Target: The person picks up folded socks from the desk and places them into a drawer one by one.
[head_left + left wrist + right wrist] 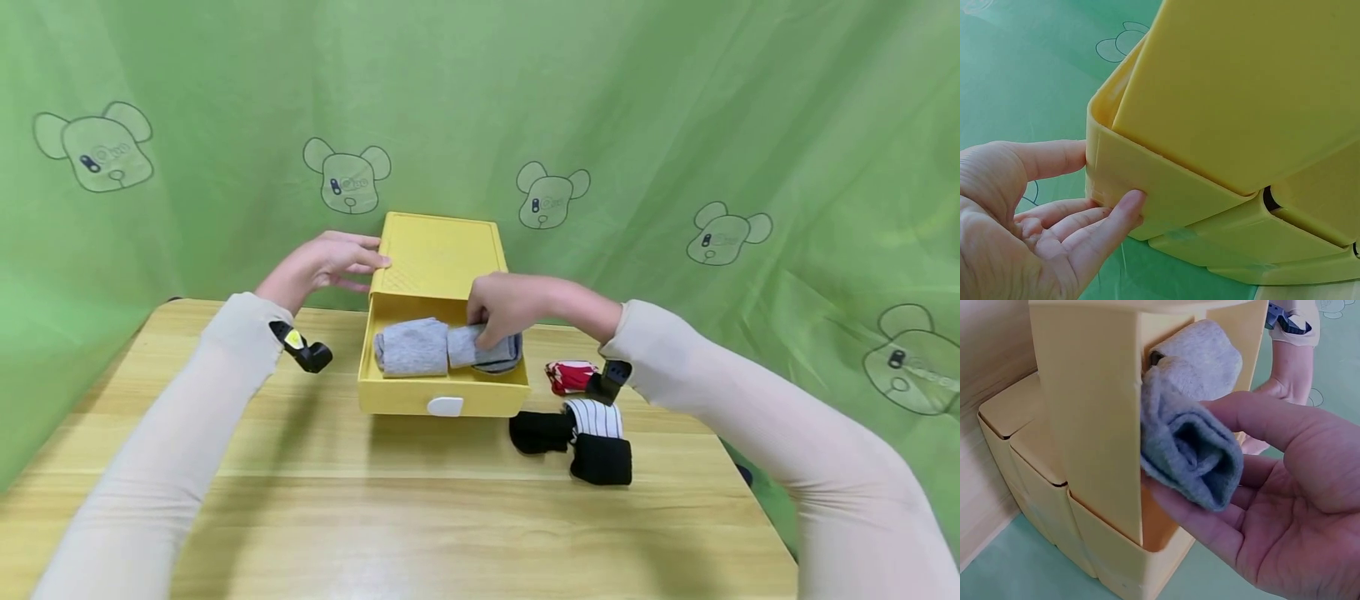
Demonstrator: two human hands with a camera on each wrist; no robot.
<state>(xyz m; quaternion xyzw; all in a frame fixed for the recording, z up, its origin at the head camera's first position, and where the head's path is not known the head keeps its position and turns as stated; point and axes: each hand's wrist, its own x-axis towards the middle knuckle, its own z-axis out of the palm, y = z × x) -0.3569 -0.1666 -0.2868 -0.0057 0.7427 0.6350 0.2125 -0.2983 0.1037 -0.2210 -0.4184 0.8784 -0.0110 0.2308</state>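
Closest up, two black rolls (602, 460) and a striped one (596, 418) sit off the right front corner of the yellow drawer (405, 399), with a red-and-white bundle (570, 377) just behind. The right hand (512, 303)'s pinching a grey roll (467, 348) (kinda sock-looking) inside the drawer, right beside another grey roll (411, 348). Beyond the drawer front, the left hand (336, 257) has spread fingers against the left side of the yellow cabinet (442, 250), green curtain (450, 100) behind.

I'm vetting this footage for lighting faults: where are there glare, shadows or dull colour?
Head view: bright, pale glare on the wooden table, soft shadows below the yellow drawer and beside the left sleeve; left wrist view: dimmer, left hand clear; right wrist view: muted, rolled gray sock dark inside.
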